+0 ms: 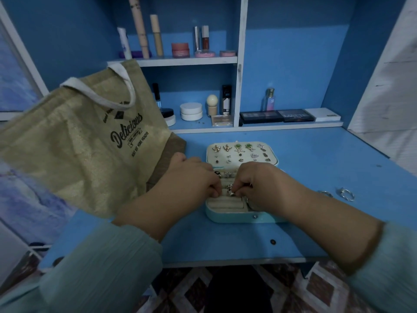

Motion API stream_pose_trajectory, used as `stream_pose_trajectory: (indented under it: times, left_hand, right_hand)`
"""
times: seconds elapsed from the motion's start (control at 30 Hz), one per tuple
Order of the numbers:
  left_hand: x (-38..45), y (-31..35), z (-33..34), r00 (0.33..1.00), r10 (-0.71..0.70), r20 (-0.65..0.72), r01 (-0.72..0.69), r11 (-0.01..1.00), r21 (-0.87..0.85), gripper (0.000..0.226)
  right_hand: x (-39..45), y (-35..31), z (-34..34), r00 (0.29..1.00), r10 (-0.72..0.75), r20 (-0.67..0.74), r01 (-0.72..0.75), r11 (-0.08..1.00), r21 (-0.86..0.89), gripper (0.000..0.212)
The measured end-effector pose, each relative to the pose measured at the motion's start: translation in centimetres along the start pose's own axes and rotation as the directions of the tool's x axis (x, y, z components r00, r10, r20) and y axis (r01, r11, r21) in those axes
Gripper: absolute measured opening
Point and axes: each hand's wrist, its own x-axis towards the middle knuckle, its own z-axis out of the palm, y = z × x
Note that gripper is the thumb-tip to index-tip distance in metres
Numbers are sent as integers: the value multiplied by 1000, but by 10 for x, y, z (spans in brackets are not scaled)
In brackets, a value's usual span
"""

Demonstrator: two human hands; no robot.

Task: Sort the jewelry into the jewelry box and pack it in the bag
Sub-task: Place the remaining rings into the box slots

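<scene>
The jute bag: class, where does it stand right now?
In the head view the jute bag stands at the left of the blue desk, just left of the open jewelry box.

Jewelry box [239, 216] open on the worktop [316, 159], bag [79, 141] to its left, two rings [346, 194] to its right, shelves [187, 61] behind

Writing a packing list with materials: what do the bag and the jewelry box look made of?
Bag: seemingly jute or burlap, coarse tan weave with faint sheen, white fabric handles. Jewelry box: smooth pale-blue shell, perhaps faux leather, with cream, velvety-looking padded lining.
</scene>
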Motion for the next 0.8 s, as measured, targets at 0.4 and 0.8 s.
stream_pose_trajectory:
  times: [0.4,0.8]
  left_hand:
    - [12,8,-11,993,-59,106,57,998,19,20]
    - [50,74,-25,992,123,33,-120,989,-83,20]
  right_hand:
    - [-11,16,-7,985,-126,-113,136,988,79,14]
    - [-56,75,-51,998,58,-7,-58,997,-56,21]
